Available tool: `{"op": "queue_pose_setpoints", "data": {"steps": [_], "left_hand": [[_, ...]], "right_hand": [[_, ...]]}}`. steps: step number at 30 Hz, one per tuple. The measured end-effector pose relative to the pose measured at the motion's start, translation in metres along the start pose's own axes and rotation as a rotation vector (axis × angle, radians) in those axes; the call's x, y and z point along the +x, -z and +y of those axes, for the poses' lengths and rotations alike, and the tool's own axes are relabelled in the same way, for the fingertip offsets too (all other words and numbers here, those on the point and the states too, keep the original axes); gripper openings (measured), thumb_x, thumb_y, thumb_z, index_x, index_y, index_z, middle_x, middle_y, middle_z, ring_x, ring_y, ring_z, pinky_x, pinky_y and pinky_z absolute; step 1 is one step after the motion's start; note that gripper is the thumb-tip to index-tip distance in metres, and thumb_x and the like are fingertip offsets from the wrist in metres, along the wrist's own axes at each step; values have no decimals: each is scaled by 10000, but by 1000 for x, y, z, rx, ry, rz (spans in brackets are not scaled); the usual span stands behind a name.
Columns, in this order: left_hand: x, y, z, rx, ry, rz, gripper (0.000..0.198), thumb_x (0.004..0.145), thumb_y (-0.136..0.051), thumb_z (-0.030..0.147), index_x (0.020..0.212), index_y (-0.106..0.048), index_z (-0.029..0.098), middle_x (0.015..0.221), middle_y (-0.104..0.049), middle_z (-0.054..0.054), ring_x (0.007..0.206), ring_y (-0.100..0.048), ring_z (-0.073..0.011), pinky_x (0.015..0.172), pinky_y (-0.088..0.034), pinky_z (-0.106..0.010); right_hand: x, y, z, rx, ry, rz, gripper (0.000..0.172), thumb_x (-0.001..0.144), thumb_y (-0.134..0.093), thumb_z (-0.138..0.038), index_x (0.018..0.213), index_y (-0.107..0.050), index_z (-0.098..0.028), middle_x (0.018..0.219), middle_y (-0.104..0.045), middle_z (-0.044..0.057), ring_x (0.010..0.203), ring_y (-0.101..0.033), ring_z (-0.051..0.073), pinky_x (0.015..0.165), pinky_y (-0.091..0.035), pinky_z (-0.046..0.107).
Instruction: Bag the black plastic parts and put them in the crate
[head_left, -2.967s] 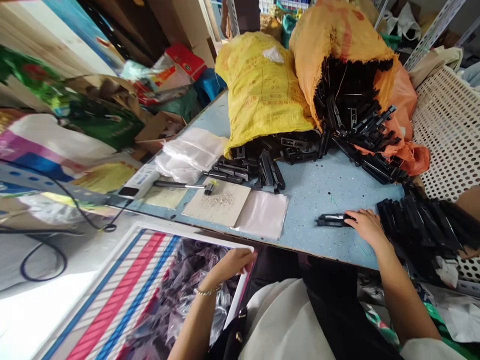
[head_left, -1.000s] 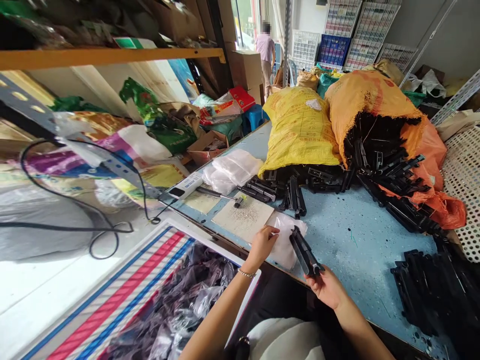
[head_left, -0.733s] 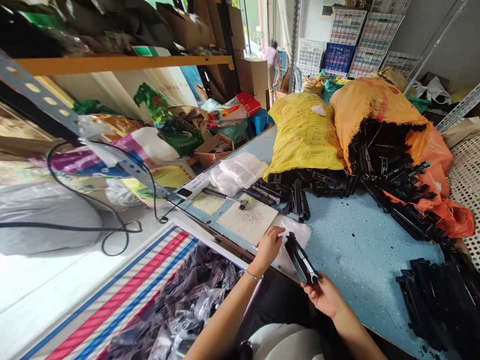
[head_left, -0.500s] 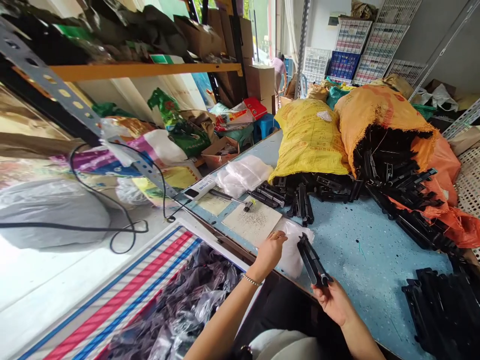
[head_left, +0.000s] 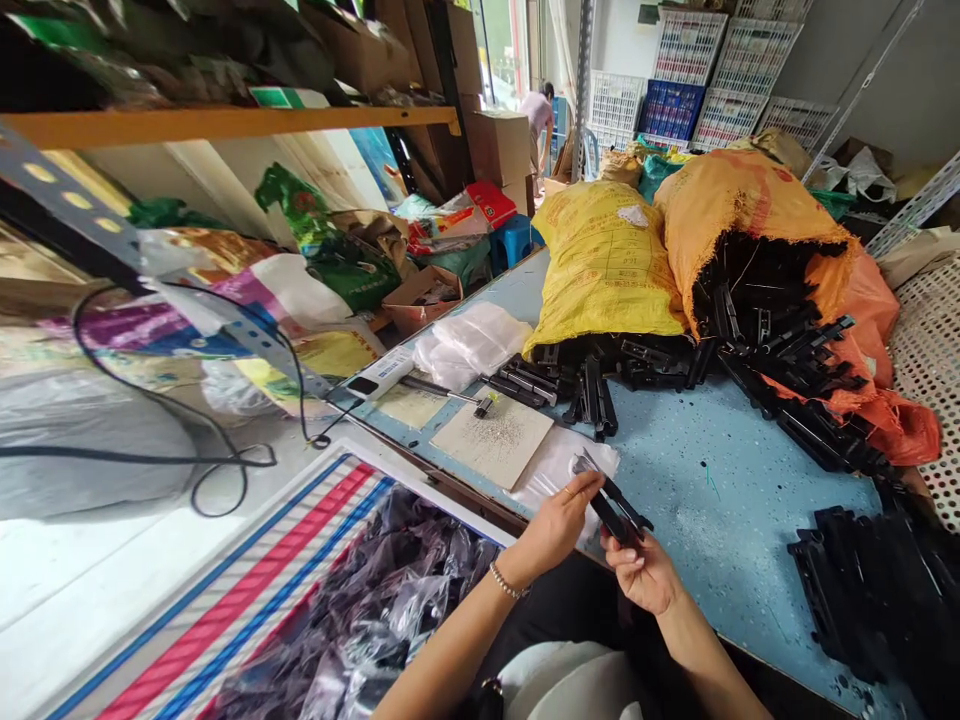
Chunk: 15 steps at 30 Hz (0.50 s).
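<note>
My right hand point(head_left: 643, 575) grips the lower end of a long, narrow black plastic part point(head_left: 616, 505), which tilts up and to the left. At the part's left side, my left hand point(head_left: 559, 525) has its fingertips pinched together against it; whatever lies between them is too small to make out. Beneath the hands lies a stack of clear plastic bags point(head_left: 555, 465). Just beyond sits a pale square board point(head_left: 487, 440) scattered with tiny bits, a small hammer-like tool point(head_left: 482, 405) resting on it.
Black parts point(head_left: 592, 400) spill from a yellow sack point(head_left: 611, 260) and an orange sack point(head_left: 750, 190) on the blue table point(head_left: 675, 460). More parts are stacked at right point(head_left: 862, 590). Bagged items fill a striped sack point(head_left: 225, 600) at left. A person point(head_left: 537, 115) bends over far behind.
My left hand has moved right and now meets the black part. My right hand has brought the part slightly left. The view has shifted a little.
</note>
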<state>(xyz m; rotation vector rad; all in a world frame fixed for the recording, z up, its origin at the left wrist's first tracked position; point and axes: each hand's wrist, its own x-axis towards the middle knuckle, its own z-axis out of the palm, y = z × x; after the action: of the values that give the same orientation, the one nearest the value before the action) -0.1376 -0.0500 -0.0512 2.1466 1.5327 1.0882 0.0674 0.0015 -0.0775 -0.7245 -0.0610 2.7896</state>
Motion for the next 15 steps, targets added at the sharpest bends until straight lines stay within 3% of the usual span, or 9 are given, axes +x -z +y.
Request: {"op": "queue_pose_setpoints", "data": {"steps": [3, 6, 8, 11, 15], "left_hand": [[-7, -4, 12, -34, -73, -43, 644, 884, -354, -29, 1487, -396, 192, 1435, -542, -148, 1327, -557, -195, 1095, -513, -365], [-11, -3, 6, 73, 57, -38, 602, 867, -365, -44, 1392, -524, 206, 1431, -540, -155, 1231, -632, -225, 1013, -573, -407], [-10, -4, 2, 152, 131, -29, 608, 861, -375, -45, 1395, -529, 201, 1467, -511, -172, 1231, -633, -260, 1000, -576, -443], [-4, -11, 11, 172, 103, -18, 715, 866, -349, -42, 1541, -326, 192, 1537, -443, -186, 1359, -530, -280, 1081, -513, -463], [6, -22, 40, 48, -91, -118, 768, 892, -316, -23, 1599, -134, 213, 1586, -381, -166, 1445, -423, -245, 1137, -463, -431]], "right_hand": [[-2, 1, -7, 24, 106, 18, 157, 838, -700, -181, 982, -671, -128, 797, -692, 25, 564, -531, 29, 439, -455, 51], [-8, 4, -12, 44, 234, 49, 264, 765, -762, -160, 1008, -672, -108, 818, -700, 48, 593, -551, 38, 456, -469, 57], [-10, 2, -12, -7, 278, 98, 254, 744, -775, -171, 972, -675, -117, 814, -704, 61, 580, -546, 51, 437, -459, 79], [-5, -9, -4, -172, 421, 254, 216, 710, -798, -243, 852, -664, -150, 738, -692, 42, 545, -531, 65, 416, -427, 117], [7, -26, 4, -428, 663, 436, 309, 664, -830, -380, 698, -603, -173, 601, -597, -26, 499, -511, 82, 424, -417, 180]]}}
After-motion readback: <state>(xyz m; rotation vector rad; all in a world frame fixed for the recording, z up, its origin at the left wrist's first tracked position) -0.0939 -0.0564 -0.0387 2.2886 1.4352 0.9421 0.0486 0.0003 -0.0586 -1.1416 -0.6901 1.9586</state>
